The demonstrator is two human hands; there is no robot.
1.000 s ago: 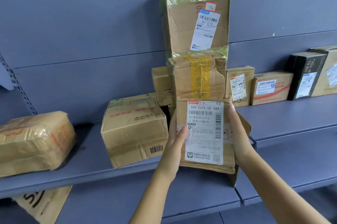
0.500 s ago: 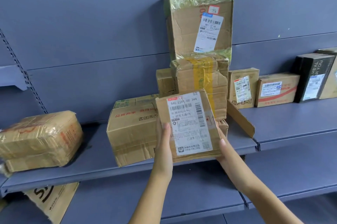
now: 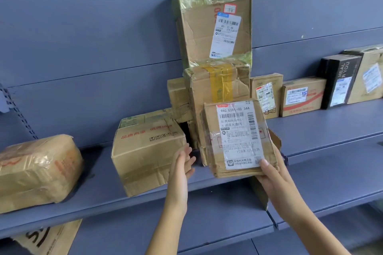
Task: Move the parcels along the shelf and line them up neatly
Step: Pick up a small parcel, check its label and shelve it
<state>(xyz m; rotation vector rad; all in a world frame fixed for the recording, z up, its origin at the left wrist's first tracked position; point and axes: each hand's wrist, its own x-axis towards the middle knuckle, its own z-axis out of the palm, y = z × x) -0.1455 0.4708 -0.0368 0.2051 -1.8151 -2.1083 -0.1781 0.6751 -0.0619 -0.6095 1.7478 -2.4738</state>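
The flat parcel (image 3: 238,136) with the big white shipping label stands tilted at the front edge of the shelf (image 3: 331,130), label towards the camera. The right hand (image 3: 273,178) grips its lower right corner: the thumb (image 3: 264,163) lies on the label and the other fingers are curled out of sight behind the cardboard.

The left hand (image 3: 182,165) is off this parcel, its fingers (image 3: 187,151) straight and loosely spread, holding nothing. Their tips are at the right end of the brown carton (image 3: 145,155) with red print; whether they touch it cannot be told. A dark gap lies between those fingertips and the flat parcel.

Just beyond the right hand's fingers, behind the flat parcel, stands a crumpled box (image 3: 215,88) with yellow tape, and a tall box (image 3: 213,20) wrapped in clear film sits on top of it. A smaller box (image 3: 178,95) is wedged behind the brown carton, beyond the left fingertips. Below the right wrist a loose cardboard flap (image 3: 258,192) hangs over the shelf edge.

Further right of the right-hand fingers, along the back of the shelf, stand two small labelled boxes (image 3: 266,95) (image 3: 302,97), a black box (image 3: 339,82) and a pale box (image 3: 369,78). Well to the left of the left fingers lies a film-wrapped bundle (image 3: 35,169), apart from the brown carton.
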